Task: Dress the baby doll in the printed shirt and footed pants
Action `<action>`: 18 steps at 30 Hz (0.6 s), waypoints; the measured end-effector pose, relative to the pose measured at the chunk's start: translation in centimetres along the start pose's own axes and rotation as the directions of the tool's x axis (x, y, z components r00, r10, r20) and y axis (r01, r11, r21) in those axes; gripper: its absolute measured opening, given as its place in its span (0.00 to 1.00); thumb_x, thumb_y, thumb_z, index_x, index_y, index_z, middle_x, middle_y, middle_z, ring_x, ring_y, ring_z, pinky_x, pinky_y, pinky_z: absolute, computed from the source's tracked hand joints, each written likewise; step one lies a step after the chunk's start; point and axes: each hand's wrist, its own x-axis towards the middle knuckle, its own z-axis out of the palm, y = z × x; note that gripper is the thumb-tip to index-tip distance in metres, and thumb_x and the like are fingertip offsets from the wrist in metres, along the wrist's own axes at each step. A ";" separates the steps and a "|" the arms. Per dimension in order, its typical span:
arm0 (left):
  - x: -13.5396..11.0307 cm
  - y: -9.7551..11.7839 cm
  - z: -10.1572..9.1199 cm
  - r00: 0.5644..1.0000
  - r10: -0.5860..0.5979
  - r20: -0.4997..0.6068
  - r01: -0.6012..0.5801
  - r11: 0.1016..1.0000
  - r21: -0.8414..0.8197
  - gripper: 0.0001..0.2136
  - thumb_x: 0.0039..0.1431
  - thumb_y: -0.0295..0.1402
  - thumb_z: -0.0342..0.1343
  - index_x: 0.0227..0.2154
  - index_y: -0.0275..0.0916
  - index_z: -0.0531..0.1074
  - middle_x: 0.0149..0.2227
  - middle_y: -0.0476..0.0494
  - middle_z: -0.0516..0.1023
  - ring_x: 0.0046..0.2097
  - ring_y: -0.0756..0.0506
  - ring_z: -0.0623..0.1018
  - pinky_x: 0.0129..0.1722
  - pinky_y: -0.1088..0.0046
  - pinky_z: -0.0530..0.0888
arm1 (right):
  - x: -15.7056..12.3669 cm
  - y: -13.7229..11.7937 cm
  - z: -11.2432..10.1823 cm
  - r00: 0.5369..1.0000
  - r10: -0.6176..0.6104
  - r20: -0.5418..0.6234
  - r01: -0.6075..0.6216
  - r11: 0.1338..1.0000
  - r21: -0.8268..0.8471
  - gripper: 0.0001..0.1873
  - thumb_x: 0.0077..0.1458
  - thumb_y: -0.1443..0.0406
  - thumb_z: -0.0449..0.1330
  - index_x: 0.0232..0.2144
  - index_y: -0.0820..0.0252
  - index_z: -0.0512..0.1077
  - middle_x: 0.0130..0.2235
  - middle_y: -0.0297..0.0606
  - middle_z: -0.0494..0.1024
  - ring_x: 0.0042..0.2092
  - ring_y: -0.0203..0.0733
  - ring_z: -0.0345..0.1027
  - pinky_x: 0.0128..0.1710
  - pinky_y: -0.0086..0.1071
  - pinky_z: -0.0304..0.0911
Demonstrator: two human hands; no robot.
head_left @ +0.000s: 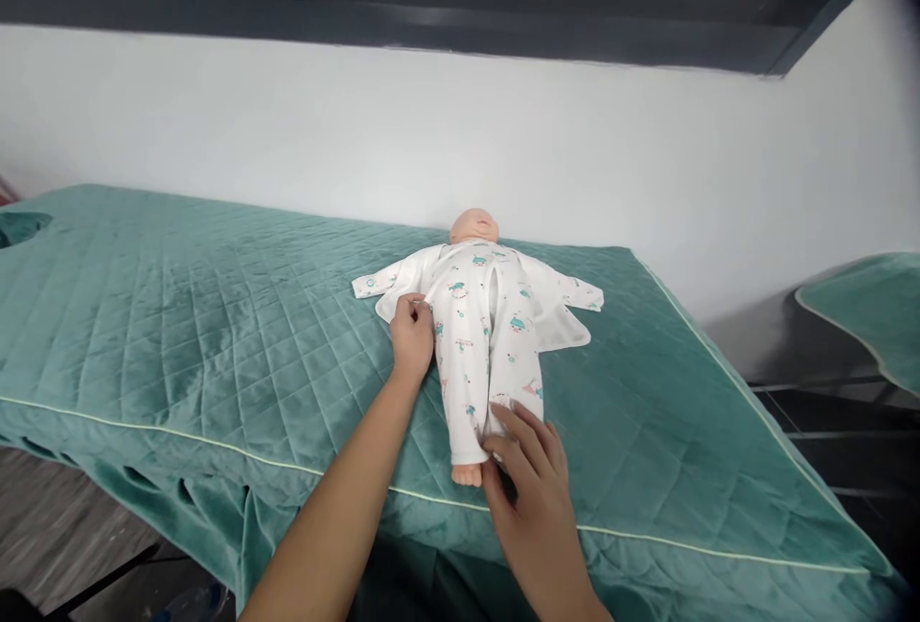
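Left grip (412, 342) nearly closed against the trousers (460, 354), right grip (530, 480) half-curled over a lower leg (530, 382), I cannot tell whether either has hold, but light, even handling should best avoid twisting the doll (472, 222), which lies on the bed (273, 315).

Bald doll (472, 225) in white clothing, stretched out straight on a green quilted cover (179, 315), head close to the wall (287, 133), legs toward the viewer. White top (564, 327): sleeves (392, 277) extended to both sides, mostly plain with small prints near the cuffs; lower panels flared flat beside the body. White trousers (460, 354): scattered teal and pink motifs, lengthwise gap between the upper legs; upper boundary hard to tell. Bare toes (467, 475) beyond the left-hand hem; other foot hidden.
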 end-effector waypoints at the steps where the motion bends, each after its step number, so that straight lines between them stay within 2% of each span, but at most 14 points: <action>1: 0.0 0.0 0.0 1.000 0.000 0.000 0.000 1.000 0.003 0.05 0.62 0.33 0.52 0.38 0.42 0.71 0.23 0.55 0.65 0.27 0.49 0.67 0.31 0.73 0.64 | 0.0 -0.2 -0.3 1.000 0.009 0.002 -0.009 0.999 0.036 0.05 0.66 0.68 0.54 0.40 0.53 0.68 0.56 0.39 0.75 0.64 0.52 0.60 0.59 0.57 0.60; 3: 0.0 0.0 0.0 1.000 0.007 -0.003 -0.007 1.000 0.013 0.05 0.62 0.33 0.52 0.38 0.42 0.71 0.24 0.55 0.65 0.28 0.49 0.67 0.32 0.73 0.65 | -0.1 -0.6 -0.7 1.000 0.024 0.006 -0.025 0.996 0.081 0.03 0.66 0.67 0.54 0.39 0.52 0.67 0.55 0.39 0.75 0.64 0.51 0.60 0.59 0.55 0.61; 7: 0.1 0.0 0.0 0.999 0.018 -0.028 -0.018 1.000 0.014 0.05 0.62 0.33 0.53 0.38 0.41 0.71 0.24 0.55 0.65 0.29 0.49 0.68 0.33 0.73 0.65 | -0.4 -1.1 -0.8 1.000 -0.008 0.004 0.008 0.997 0.074 0.05 0.65 0.68 0.55 0.41 0.52 0.67 0.55 0.38 0.74 0.64 0.51 0.60 0.63 0.58 0.56; 10: 0.0 0.1 0.0 1.000 0.012 -0.012 -0.012 1.000 0.020 0.05 0.63 0.33 0.52 0.38 0.41 0.72 0.26 0.53 0.68 0.30 0.49 0.70 0.34 0.73 0.67 | -0.6 -0.8 -0.7 0.999 -0.021 0.027 0.019 0.997 0.072 0.07 0.65 0.69 0.54 0.41 0.52 0.68 0.56 0.39 0.73 0.65 0.51 0.59 0.63 0.58 0.56; 14: 0.0 0.2 0.4 0.999 0.039 0.031 -0.040 0.999 0.035 0.06 0.61 0.30 0.53 0.40 0.41 0.72 0.32 0.50 0.75 0.35 0.48 0.74 0.40 0.71 0.70 | -0.2 0.7 -1.4 0.999 -0.046 0.026 0.043 0.991 0.130 0.12 0.66 0.71 0.53 0.48 0.52 0.69 0.59 0.41 0.71 0.66 0.51 0.57 0.63 0.57 0.57; 18: 1.0 0.0 1.0 0.996 0.090 0.013 -0.090 0.996 0.001 0.07 0.60 0.27 0.53 0.40 0.40 0.71 0.38 0.46 0.76 0.40 0.47 0.75 0.45 0.69 0.72 | 2.6 3.4 -2.5 0.995 -0.032 -0.094 0.049 0.983 0.179 0.12 0.65 0.69 0.55 0.50 0.53 0.70 0.58 0.44 0.71 0.61 0.50 0.65 0.59 0.50 0.65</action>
